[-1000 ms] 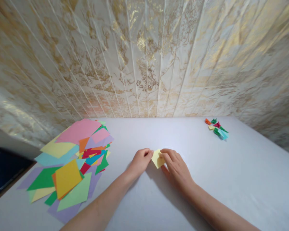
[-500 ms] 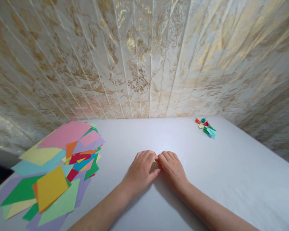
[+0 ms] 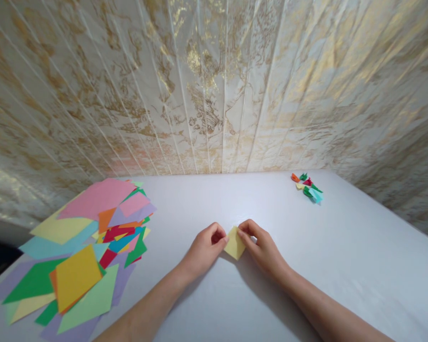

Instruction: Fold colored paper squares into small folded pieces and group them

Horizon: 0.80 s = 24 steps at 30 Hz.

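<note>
Vs half a second ago: the hands were bunched knuckle to knuckle over the piece and hid nearly all of it; now they have drawn slightly apart and the yellow paper (image 3: 234, 243) shows between them. View and surroundings have barely shifted. Both forearms come in from the near edge and converge at mid-bench. Left hand (image 3: 205, 247) is curled, with thumb and forefinger pinched on the paper's left corner. Right hand (image 3: 262, 244) is pinched on its upper right edge, remaining fingers folded under. So both hands are clamped on the same piece, close together but not touching each other. The paper sits at or just above the bench (image 3: 342, 266) surface; contact cannot be told. It reads as a small diamond, one corner pointing at the person and the opposite one at the wall, long axis roughly near-to-far with a slight tilt. Open room: bare bench to the right of the right forearm out to the right edge, and a clear strip beyond the hands up to the wall. The left side is tighter: a loose pile of coloured sheets (image 3: 89, 242) spreads from near the left forearm to the left edge, some overhanging it. Far right, near the back corner, is a small cluster of folded pieces (image 3: 306, 186), well apart from the hands. Behind stands the creased gold-and-white wall covering (image 3: 214, 95).
</note>
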Each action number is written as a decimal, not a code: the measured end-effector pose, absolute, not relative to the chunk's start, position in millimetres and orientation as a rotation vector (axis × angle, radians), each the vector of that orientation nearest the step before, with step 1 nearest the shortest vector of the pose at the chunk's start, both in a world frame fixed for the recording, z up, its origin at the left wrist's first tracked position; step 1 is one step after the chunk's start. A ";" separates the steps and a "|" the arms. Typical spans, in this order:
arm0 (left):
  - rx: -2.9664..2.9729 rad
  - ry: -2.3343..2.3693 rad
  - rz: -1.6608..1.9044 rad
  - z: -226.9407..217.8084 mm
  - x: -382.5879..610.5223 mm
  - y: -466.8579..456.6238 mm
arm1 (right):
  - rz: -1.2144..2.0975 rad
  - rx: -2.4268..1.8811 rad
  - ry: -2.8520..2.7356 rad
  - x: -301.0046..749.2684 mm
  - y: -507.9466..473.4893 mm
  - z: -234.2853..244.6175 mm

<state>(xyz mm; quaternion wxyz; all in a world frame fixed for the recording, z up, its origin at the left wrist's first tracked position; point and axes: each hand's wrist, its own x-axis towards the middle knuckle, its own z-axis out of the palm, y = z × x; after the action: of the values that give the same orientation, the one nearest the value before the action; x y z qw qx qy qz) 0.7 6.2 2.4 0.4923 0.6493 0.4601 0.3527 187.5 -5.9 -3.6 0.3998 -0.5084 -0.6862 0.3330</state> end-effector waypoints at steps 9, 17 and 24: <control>1.232 1.207 0.989 1.8 -1.6 12.0 | 0.846 -1.271 -1.623 185.9 -6.6 -7.1; 0.913 1.076 0.989 -1.7 -0.7 8.3 | 0.877 -1.127 -1.769 180.3 -10.3 -4.9; 0.909 0.960 0.963 7.6 3.1 6.9 | 1.137 -1.116 -1.590 180.0 -9.4 -0.2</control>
<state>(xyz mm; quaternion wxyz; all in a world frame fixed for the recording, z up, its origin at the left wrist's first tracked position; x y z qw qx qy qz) 3.1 6.9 7.6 0.6838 0.4057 0.4282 0.4296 180.0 -9.4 -0.2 0.4309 -0.4473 -0.6375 0.4559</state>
